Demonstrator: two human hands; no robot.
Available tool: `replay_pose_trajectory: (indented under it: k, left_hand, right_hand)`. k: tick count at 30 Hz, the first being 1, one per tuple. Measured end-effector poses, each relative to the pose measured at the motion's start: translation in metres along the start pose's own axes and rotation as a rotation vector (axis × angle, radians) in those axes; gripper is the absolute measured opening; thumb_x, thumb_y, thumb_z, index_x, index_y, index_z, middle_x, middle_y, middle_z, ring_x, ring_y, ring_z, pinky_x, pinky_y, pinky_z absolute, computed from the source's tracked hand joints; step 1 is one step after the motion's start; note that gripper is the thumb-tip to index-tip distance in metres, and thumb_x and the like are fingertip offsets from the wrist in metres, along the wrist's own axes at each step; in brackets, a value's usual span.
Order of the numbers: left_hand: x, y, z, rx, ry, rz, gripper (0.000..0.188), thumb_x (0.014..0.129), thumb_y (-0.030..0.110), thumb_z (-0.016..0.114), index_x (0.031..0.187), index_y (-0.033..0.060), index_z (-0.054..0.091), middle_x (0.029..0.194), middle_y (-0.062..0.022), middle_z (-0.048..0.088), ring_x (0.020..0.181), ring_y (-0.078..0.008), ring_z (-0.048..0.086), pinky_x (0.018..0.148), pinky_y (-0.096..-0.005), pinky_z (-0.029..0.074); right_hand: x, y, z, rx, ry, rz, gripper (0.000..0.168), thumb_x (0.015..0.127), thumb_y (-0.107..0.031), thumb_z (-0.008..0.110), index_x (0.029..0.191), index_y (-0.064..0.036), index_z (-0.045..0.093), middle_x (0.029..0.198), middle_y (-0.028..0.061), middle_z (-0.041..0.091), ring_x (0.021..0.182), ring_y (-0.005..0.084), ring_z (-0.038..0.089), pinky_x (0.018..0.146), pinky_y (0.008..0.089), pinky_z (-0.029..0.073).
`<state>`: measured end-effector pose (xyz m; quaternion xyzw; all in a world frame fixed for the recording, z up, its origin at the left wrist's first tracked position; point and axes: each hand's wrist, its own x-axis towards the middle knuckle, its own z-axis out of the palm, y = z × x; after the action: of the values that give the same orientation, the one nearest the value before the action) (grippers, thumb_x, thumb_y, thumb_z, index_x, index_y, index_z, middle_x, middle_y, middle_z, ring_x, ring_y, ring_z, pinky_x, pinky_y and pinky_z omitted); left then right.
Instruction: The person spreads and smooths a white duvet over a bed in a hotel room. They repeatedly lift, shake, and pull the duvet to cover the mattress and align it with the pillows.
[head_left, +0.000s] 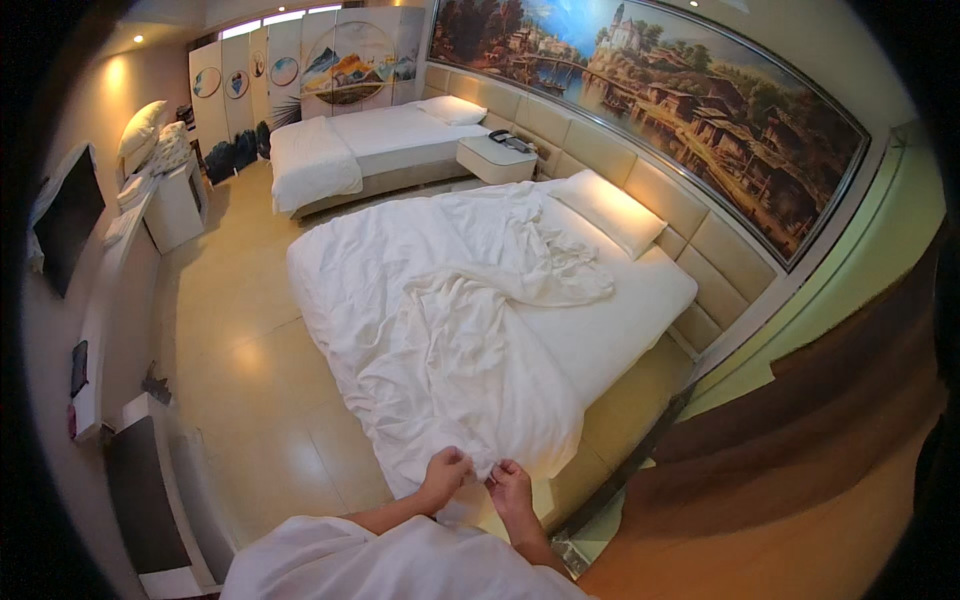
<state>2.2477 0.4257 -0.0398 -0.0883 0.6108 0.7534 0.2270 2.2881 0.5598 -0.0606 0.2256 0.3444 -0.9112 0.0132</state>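
Observation:
A rumpled white duvet (450, 337) covers much of the bed before me, bunched in folds across the middle. Its near edge is pinched in my left hand (448, 472) and my right hand (510, 484), which are a small distance apart at the near side of the bed. Both hands have fingers closed on the white fabric. A smooth white fitted sheet (592, 337) shows to the right of the duvet. One white pillow (609, 214) lies at the headboard end.
A second bed (397, 142) with white bedding stands beyond a white nightstand (495, 161) bearing a telephone (510, 140). A padded headboard panel (675, 217) runs along the right wall. Brown curtain (787, 465) hangs at right; a wall shelf (112, 277) and television (69, 221) are left.

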Motion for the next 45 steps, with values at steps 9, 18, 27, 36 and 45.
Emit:
replay_pose_trajectory:
  k: [9,18,27,36,45]
  left_hand:
    - [0.003,-0.008,-0.005,-0.014,-0.071,0.093,0.017,0.084,0.016,0.056,0.074,0.0025,0.057,0.065,0.0004,0.052,0.058,-0.0075,0.045,0.054,-0.0226,0.038]
    - [-0.010,0.008,0.001,-0.046,-0.176,-0.013,0.016,0.085,0.017,0.054,0.074,0.0062,0.056,0.065,0.0026,0.049,0.062,-0.0063,0.042,0.056,-0.0210,0.034]
    - [0.002,0.014,0.008,0.062,-0.246,-0.032,0.026,0.086,0.022,0.052,0.067,0.0051,0.053,0.060,0.0017,0.048,0.056,-0.0076,0.043,0.052,-0.0234,0.035]
    - [-0.015,0.032,0.020,0.692,0.067,0.648,0.004,0.075,0.004,0.058,0.076,0.0004,0.057,0.069,-0.0101,0.051,0.062,-0.0192,0.050,0.055,-0.0289,0.042]
    - [-0.007,0.020,0.012,0.828,-0.016,0.619,0.013,0.074,0.012,0.064,0.077,0.0013,0.058,0.073,-0.0128,0.055,0.065,-0.0247,0.055,0.058,-0.0321,0.044]
  right_hand:
    - [-0.015,-0.006,0.014,-0.127,-0.068,-0.026,0.008,0.082,-0.005,0.051,0.089,-0.002,0.055,0.085,0.0045,0.057,0.077,0.0154,0.055,0.069,0.0251,0.045]
    - [0.004,0.006,-0.007,-0.042,-0.074,0.157,0.016,0.085,-0.011,0.048,0.095,-0.001,0.055,0.093,0.0067,0.058,0.084,0.0181,0.055,0.073,0.0310,0.045]
    - [0.007,0.010,-0.015,0.198,-0.198,0.026,0.020,0.085,-0.011,0.048,0.100,0.002,0.052,0.096,0.0096,0.056,0.091,0.0201,0.054,0.082,0.0321,0.042]
    - [0.002,-0.010,0.002,-0.147,-0.001,-0.104,0.013,0.079,-0.002,0.056,0.092,0.000,0.053,0.086,0.0052,0.058,0.077,0.0128,0.056,0.066,0.0234,0.046]
    - [0.007,-0.002,0.000,-0.379,0.028,-0.326,0.011,0.073,0.005,0.059,0.081,-0.002,0.054,0.075,0.0050,0.057,0.069,0.0126,0.055,0.063,0.0233,0.046]
